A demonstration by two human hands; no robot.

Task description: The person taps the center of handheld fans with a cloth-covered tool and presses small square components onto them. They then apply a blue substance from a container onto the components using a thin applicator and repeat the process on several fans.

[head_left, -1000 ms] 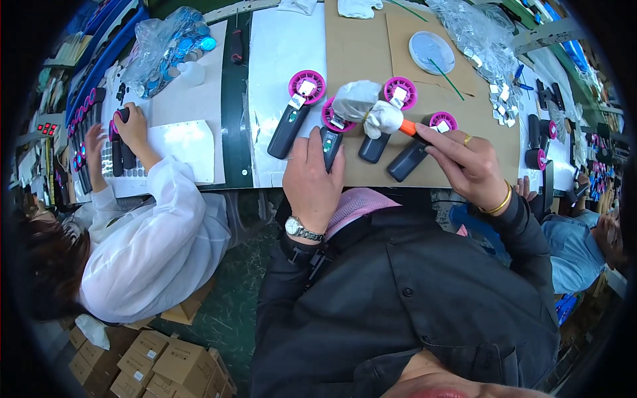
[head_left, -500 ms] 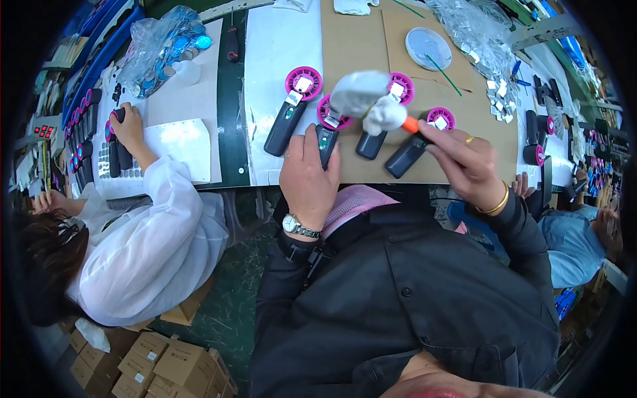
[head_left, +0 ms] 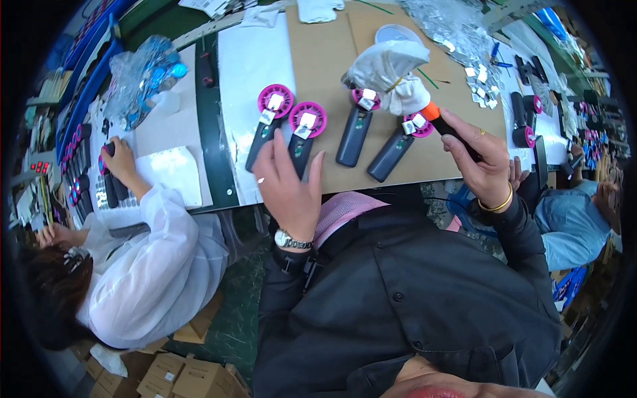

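Observation:
My right hand [head_left: 481,156] is closed round the orange and black handle of a hammer-like tool [head_left: 391,76]. Its head is wrapped in white cloth tied with a band, so its exact kind is hidden. The wrapped head is above two black handheld fans with pink round heads, the third fan [head_left: 353,136] and the fourth fan [head_left: 390,156], partly covering their heads. My left hand [head_left: 290,192] has its fingers apart, between the leftmost fan [head_left: 261,144] and the second fan [head_left: 302,151]. Whether a fingertip touches either handle, I cannot tell. White square pieces sit on the fan heads.
Brown cardboard [head_left: 318,60] covers the table's middle. A round clear dish [head_left: 391,32] and loose white squares [head_left: 483,93] lie farther back. At left are a screwdriver [head_left: 208,69] and a bag of blue discs [head_left: 149,66]. A co-worker in white [head_left: 159,265] sits at left.
The cloth-wrapped tool has risen and moved away from the second fan toward the right. My left hand has come off that fan's handle. The whole view has shifted slightly.

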